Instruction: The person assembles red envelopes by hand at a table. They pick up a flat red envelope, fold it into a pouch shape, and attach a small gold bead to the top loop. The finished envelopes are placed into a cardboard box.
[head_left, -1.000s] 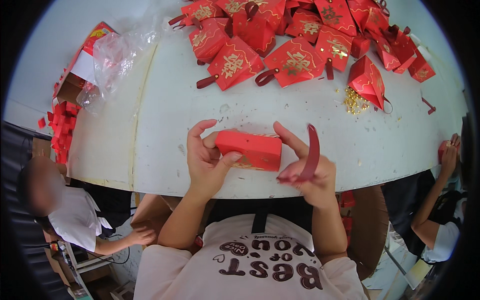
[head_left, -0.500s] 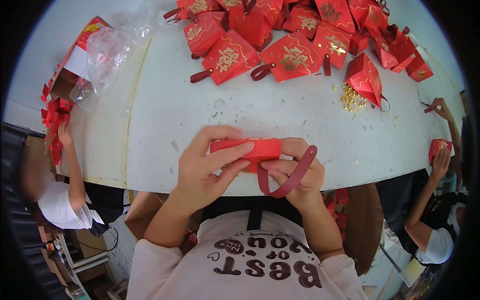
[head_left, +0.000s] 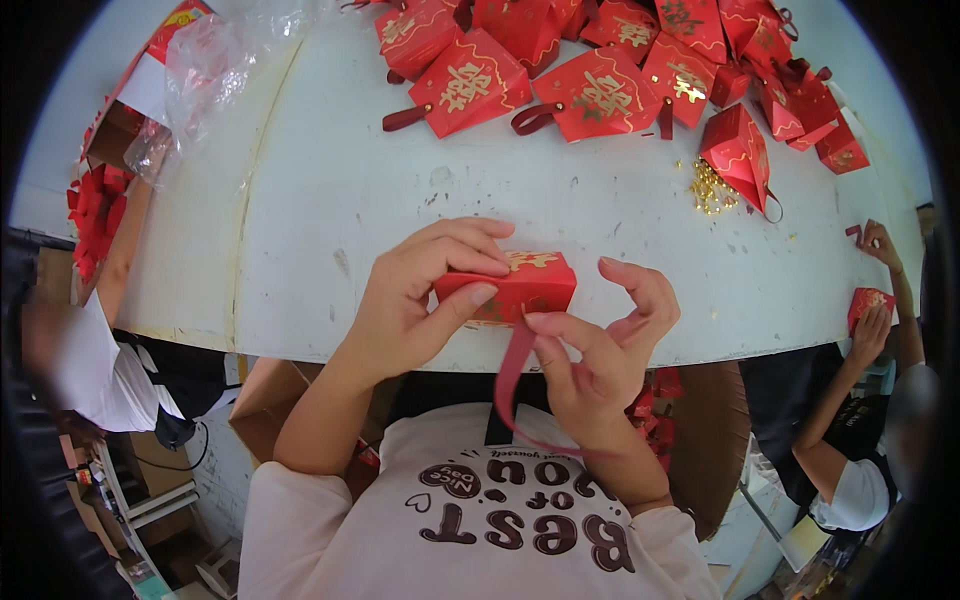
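A small red gift box [head_left: 540, 290] with gold decoration is held just above the near edge of the table. My left hand [head_left: 405, 295] grips its left end, the thumb on the near face and the fingers over the top. At the box's near side, my right hand [head_left: 615, 355] pinches a dark red strap [head_left: 512, 375] between thumb and forefinger, its other fingers raised. The strap hangs in a loop toward my shirt, its far end blurred. The strap's end at the box is partly hidden by my fingertips.
A heap of red boxes with strap handles [head_left: 600, 95] covers the far side. Small gold fasteners [head_left: 712, 190] spill beside one box. Clear plastic wrap [head_left: 215, 75] lies far left. Co-workers sit left and right; the right one's hand holds a red box [head_left: 872, 308].
My right hand has come off the box's right end, its fingers lifting away. The strap has swung down from beside that hand. The left co-worker's arm has shifted.
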